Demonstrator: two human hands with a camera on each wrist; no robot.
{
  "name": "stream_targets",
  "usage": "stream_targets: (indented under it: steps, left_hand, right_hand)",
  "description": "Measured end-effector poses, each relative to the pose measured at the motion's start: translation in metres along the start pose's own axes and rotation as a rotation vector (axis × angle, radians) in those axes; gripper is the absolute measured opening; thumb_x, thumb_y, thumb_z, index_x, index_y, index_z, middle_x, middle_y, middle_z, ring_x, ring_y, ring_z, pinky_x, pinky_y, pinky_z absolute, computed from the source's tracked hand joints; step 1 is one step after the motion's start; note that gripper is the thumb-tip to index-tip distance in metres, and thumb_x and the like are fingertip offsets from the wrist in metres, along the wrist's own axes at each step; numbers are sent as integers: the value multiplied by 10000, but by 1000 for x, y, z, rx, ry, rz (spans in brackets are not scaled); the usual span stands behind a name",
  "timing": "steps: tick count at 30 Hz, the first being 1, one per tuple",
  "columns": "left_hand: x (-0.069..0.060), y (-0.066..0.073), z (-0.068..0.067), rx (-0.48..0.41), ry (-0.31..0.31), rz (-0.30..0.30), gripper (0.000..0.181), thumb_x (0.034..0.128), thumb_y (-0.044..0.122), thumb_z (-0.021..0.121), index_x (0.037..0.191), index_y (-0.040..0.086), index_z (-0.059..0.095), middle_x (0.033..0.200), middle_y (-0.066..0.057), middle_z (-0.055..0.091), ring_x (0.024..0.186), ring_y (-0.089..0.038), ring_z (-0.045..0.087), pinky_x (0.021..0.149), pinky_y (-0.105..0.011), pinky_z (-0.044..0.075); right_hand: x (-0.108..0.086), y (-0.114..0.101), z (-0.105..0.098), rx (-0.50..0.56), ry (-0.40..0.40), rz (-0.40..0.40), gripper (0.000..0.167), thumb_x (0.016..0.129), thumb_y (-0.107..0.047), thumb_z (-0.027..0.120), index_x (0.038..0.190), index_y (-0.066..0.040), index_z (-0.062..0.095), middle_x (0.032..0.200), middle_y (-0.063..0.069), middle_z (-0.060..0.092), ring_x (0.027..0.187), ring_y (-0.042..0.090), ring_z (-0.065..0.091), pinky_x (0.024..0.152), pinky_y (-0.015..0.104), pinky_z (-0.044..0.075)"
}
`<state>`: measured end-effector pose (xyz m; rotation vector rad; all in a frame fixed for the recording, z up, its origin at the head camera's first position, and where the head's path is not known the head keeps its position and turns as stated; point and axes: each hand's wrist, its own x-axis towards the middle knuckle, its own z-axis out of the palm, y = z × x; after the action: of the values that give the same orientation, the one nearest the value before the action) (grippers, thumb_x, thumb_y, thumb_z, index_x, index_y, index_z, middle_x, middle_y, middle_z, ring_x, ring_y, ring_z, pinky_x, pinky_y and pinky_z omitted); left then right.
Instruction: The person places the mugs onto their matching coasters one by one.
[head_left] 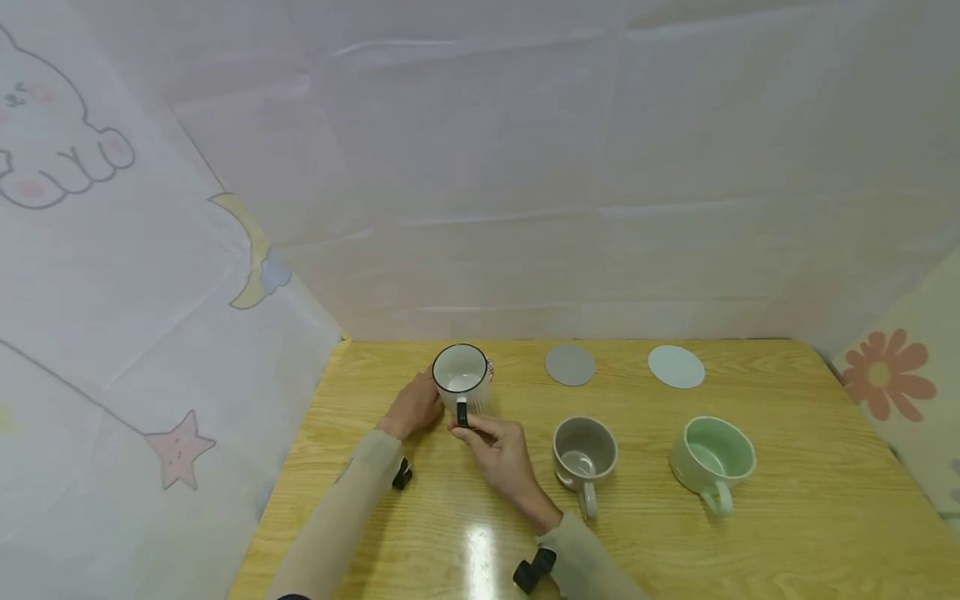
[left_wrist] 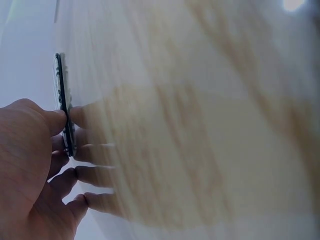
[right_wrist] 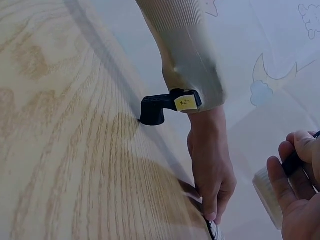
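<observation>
A white mug (head_left: 478,398) with a black rim is held by my right hand (head_left: 502,457), whose fingers and thumb pinch its black handle (head_left: 462,414). In the right wrist view my right hand (right_wrist: 300,200) curls round that handle (right_wrist: 292,163), with the ribbed mug (right_wrist: 269,192) beside it. Left of the mug, my left hand (head_left: 415,407) is low at the table. The left wrist view shows my left hand (left_wrist: 30,165) pinching a thin, dark-edged patterned disc (left_wrist: 62,92) at the tabletop. In the head view the mug hides most of this disc (head_left: 491,369).
On the wooden table (head_left: 435,533), a grey-brown mug (head_left: 585,454) and a green mug (head_left: 708,462) stand to the right, handles towards me. Behind them lie a grey disc (head_left: 570,365) and a pale disc (head_left: 677,367). Patterned cloth (head_left: 480,208) hangs behind the table.
</observation>
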<state>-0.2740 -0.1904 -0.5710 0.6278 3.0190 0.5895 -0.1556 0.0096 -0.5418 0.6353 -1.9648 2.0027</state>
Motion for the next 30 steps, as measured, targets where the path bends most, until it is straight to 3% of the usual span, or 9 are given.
stream_targets:
  steps: [8,14,21,24,30]
  left_hand:
    - [0,1,-3,-8,-14,-39,346,1126,157,534,1443,18,545,1335,-205,708,1278,-401,674,1209,-593,447]
    - [1,-3,2,-11,-17,-25,422,1144,217,511,1524,35,529,1437,-206,662,1361,-401,620,1252,-618,378]
    - [0,-2,2,-4,-20,-21,450,1138,215,522,1556,50,536,1508,-210,611,1400,-404,588,1264,-612,363]
    - [0,-2,2,-8,-19,-17,445,1133,227,535,1546,63,558,1533,-200,592,1414,-404,577,1262,-622,362]
    - [1,-3,3,-11,-44,-15,452,1151,303,499,1562,123,555,1593,-163,539,1464,-401,529,1272,-638,335]
  right_hand:
    - [7,5,3,28,-18,-2,131,974,-60,768,1082,-29,836,1032,217,808,985,321,802,839,300,667]
    - [11,8,4,27,-16,26,182,980,-93,769,1085,47,817,1042,221,806,986,255,800,835,293,667]
    - [15,11,6,-8,-7,48,131,981,-126,776,1086,-88,845,1048,185,815,973,177,793,800,288,669]
    - [18,13,7,-13,3,62,126,980,-127,779,1080,-90,847,1047,156,821,980,159,788,804,272,665]
    - [24,18,9,-14,17,50,139,982,-102,776,1060,-4,835,1026,104,829,970,174,785,796,250,657]
